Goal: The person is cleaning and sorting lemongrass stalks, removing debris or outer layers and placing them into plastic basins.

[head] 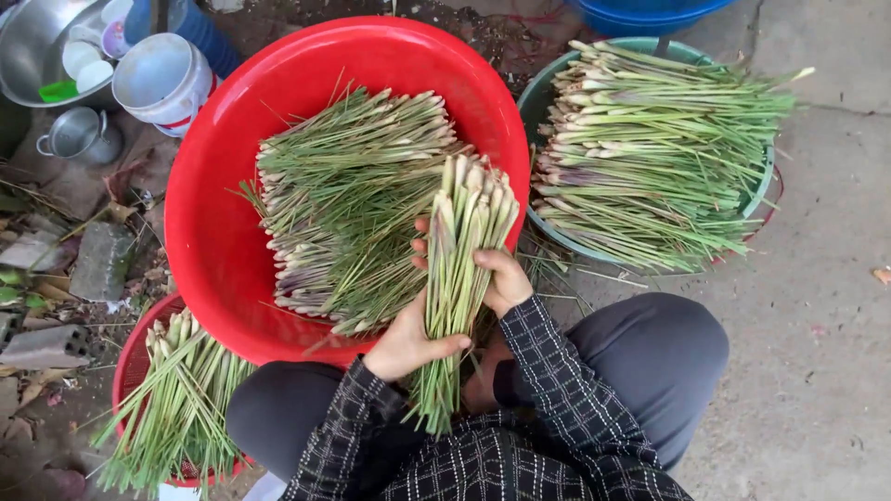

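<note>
Both hands are on a tight bundle of pale green lemongrass stalks, held just over the near rim of the big round red plastic basin. The bundle stands almost straight up the frame, its long axis running away from the person: thick cut butt ends point to the far side, thin leafy tips hang down toward the lap. The left hand wraps the lower stretch, thumb across the stalks, fingers curled shut around them. The right hand clasps the middle, fingers closed around the bundle from the other side.

Inside the basin lies a heap of trimmed lemongrass. Right of the basin, a green round tub carries more stalks, laid crosswise. Near-left of the basin, a small red basket holds another loose sheaf.
</note>
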